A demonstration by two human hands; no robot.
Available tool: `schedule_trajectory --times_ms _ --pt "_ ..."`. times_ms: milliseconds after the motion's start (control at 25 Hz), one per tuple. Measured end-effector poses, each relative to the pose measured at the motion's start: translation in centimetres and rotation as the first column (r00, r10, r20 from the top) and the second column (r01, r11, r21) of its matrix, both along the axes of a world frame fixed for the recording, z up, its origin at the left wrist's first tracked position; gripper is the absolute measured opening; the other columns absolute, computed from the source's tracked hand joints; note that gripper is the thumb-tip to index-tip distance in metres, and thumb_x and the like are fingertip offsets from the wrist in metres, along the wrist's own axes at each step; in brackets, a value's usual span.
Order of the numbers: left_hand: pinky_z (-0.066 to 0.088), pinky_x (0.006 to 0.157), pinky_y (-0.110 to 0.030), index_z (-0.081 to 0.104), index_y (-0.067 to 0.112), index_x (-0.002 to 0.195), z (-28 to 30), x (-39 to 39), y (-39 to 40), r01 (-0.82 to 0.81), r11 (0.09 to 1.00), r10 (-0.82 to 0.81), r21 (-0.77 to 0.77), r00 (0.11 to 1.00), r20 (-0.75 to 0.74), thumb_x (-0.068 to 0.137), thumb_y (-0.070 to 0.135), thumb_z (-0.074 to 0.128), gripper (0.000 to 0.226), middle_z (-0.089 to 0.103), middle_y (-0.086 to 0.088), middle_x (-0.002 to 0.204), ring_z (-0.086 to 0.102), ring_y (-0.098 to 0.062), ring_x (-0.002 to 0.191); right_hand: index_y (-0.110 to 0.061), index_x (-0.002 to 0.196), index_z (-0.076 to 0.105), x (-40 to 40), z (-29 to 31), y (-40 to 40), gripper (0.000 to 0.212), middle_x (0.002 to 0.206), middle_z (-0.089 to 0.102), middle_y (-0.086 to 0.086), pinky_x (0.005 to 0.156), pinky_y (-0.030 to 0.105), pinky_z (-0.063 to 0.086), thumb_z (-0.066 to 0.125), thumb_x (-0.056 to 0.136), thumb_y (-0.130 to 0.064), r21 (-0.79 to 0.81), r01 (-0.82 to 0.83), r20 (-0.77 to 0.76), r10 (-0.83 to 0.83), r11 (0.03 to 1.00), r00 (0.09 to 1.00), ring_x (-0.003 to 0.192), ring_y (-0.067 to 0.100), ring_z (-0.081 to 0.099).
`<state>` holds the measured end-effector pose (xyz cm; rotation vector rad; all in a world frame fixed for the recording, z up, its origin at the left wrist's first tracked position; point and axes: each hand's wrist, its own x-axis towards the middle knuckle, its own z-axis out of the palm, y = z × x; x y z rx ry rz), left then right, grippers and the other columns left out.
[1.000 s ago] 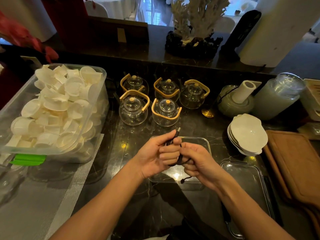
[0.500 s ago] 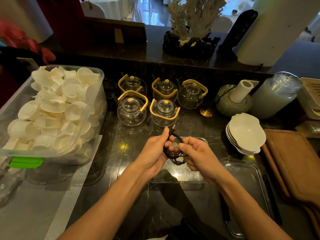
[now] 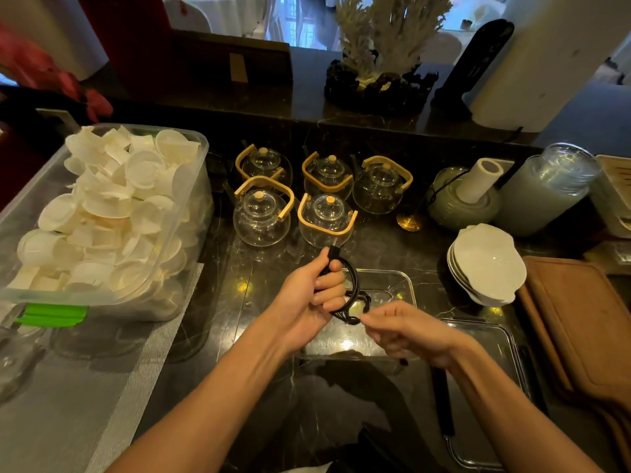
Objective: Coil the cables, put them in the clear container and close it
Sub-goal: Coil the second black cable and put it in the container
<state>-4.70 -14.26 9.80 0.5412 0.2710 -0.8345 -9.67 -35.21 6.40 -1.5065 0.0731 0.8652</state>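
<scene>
This looks like the service counter of a restaurant or tea house. On a dark marble counter (image 3: 218, 322) stand five matching glass teapots (image 3: 262, 218) with bamboo handles, a stack of white bowls (image 3: 486, 264), a large glass jar (image 3: 546, 189) and a roll of paper towel (image 3: 479, 179). A big plastic bin (image 3: 191, 213) is heaped with small white cups (image 3: 112, 213). Wooden boards (image 3: 577, 322) lie at the right. Behind a raised ledge with a coral ornament (image 3: 386, 46) there seem to be cloth-draped tables, though that part is blurred.
</scene>
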Motion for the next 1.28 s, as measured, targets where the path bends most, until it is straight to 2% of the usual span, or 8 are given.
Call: schedule_trajectory --times_ms 160,320,720,880,1000,1120,1200,1280 --pt "0.018 0.037 -0.018 0.054 0.011 0.08 -0.1 -0.4 0.0 0.103 0.994 -0.105 0.047 0.994 0.03 0.105 0.034 0.046 0.035 0.028 0.008 0.054 0.015 -0.005 0.041 -0.021 0.062 0.05 3.1 0.5 -2.5 0.041 0.059 0.034 -0.004 0.058 0.027 0.028 0.078 0.088 -0.037 -0.007 0.09 -0.071 -0.091 0.996 0.993 0.054 0.012 0.029" --pt "0.015 0.039 -0.018 0.055 0.011 0.079 -0.9 -1.1 -0.5 0.175 0.978 -0.182 0.116 0.982 0.052 0.104 0.035 0.047 0.035 0.027 0.008 0.055 0.011 -0.005 0.045 -0.019 0.062 0.057 6.2 2.1 -2.8 0.036 0.057 0.038 -0.003 0.053 0.023 0.033 0.077 0.089 -0.033 -0.19 -0.033 -0.053 0.023 0.981 0.998 0.052 0.011 0.033" --pt "0.017 0.039 -0.019 0.055 0.011 0.081 -2.3 -0.6 -0.4 0.058 0.981 -0.07 0.185 0.996 0.062 0.107 0.029 0.041 0.034 0.027 0.008 0.054 0.023 -0.003 0.037 0.004 0.1 0.075 7.3 5.6 0.6 0.025 0.063 0.059 0.001 0.05 0.025 0.054 0.061 0.102 -0.016 -0.16 0.192 0.112 -0.175 0.968 0.978 0.048 0.007 0.05" --pt "0.016 0.038 -0.019 0.054 0.009 0.08 -2.3 -0.6 0.1 0.004 1.0 -0.004 -0.002 1.0 -0.024 0.103 0.028 0.043 0.031 0.028 0.009 0.052 0.024 -0.004 0.035 -0.007 0.106 0.075 6.6 5.9 -0.7 0.015 0.076 0.067 0.005 0.053 0.025 0.054 0.063 0.096 -0.008 0.064 0.358 0.072 -0.362 0.932 0.929 0.05 0.009 0.052" --pt "0.013 0.04 -0.02 0.056 0.009 0.079 -2.3 -0.1 0.8 -0.122 0.985 0.11 -0.125 0.989 -0.101 0.103 0.027 0.043 0.033 0.029 0.008 0.052 0.017 -0.005 0.04 -0.006 0.113 0.078 4.9 5.2 -2.3 0.028 0.11 0.076 0.017 0.064 0.027 0.06 0.061 0.092 -0.012 0.35 0.446 -0.061 -0.455 0.824 0.888 0.059 0.011 0.065" --pt "0.013 0.04 -0.021 0.056 0.008 0.079 -2.2 0.5 1.1 -0.18 0.975 0.163 -0.131 0.978 -0.131 0.103 0.027 0.042 0.033 0.03 0.008 0.052 0.014 -0.006 0.043 0.004 0.14 0.057 2.9 4.2 -3.2 0.053 0.148 0.053 0.028 0.089 0.037 0.06 0.051 0.093 -0.019 0.677 0.404 -0.197 -0.377 0.615 0.905 0.097 0.023 0.076" --pt "0.013 0.04 -0.021 0.057 0.008 0.078 -2.0 0.7 1.1 -0.19 0.973 0.174 -0.132 0.976 -0.129 0.1 0.026 0.045 0.031 0.03 0.007 0.052 0.02 -0.007 0.038 0.007 0.153 0.034 2.1 3.8 -3.1 0.063 0.162 0.033 0.028 0.112 0.048 0.045 0.043 0.095 -0.015 0.83 0.326 -0.227 -0.261 0.452 0.938 0.132 0.032 0.059" --pt "0.013 0.041 -0.021 0.057 0.009 0.078 -1.8 0.8 1.0 -0.191 0.971 0.174 -0.143 0.977 -0.123 0.099 0.026 0.046 0.029 0.03 0.008 0.053 0.026 -0.006 0.037 0.006 0.154 0.034 2.0 3.4 -2.8 0.056 0.16 0.038 0.025 0.117 0.05 0.039 0.04 0.102 -0.013 0.815 0.353 -0.219 -0.321 0.459 0.922 0.141 0.029 0.052"
